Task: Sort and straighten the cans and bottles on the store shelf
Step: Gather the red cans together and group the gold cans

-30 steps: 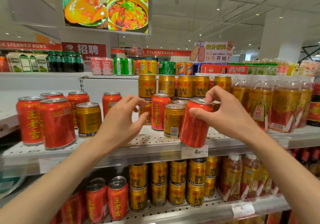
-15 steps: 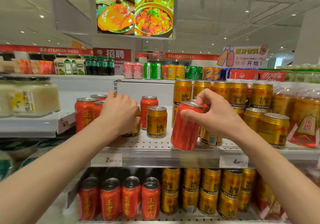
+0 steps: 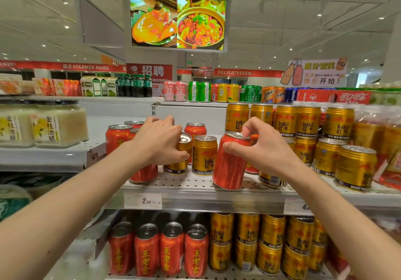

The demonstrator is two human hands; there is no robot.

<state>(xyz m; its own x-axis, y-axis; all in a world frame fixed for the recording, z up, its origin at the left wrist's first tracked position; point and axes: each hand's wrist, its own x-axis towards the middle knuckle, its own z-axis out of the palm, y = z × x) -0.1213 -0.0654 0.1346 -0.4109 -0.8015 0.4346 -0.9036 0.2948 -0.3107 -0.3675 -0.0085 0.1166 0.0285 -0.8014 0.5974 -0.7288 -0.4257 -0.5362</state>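
Right hand (image 3: pixel 263 151) gripped a red can (image 3: pixel 230 162) by its rim, tilted, base on the shelf (image 3: pixel 195 187) front edge, probably en route to the red group at left. Left hand (image 3: pixel 159 142) was closed around a tilted gold can (image 3: pixel 181 154) stranded among reds, likely pulling it out. An upright gold can (image 3: pixel 204 155) stood between the two, blocking the direct path. Gold stacks crowded the right.

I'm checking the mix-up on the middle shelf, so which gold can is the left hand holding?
The tilted gold can under the left hand, beside the upright Red Bull can; other gold cans stand untouched.
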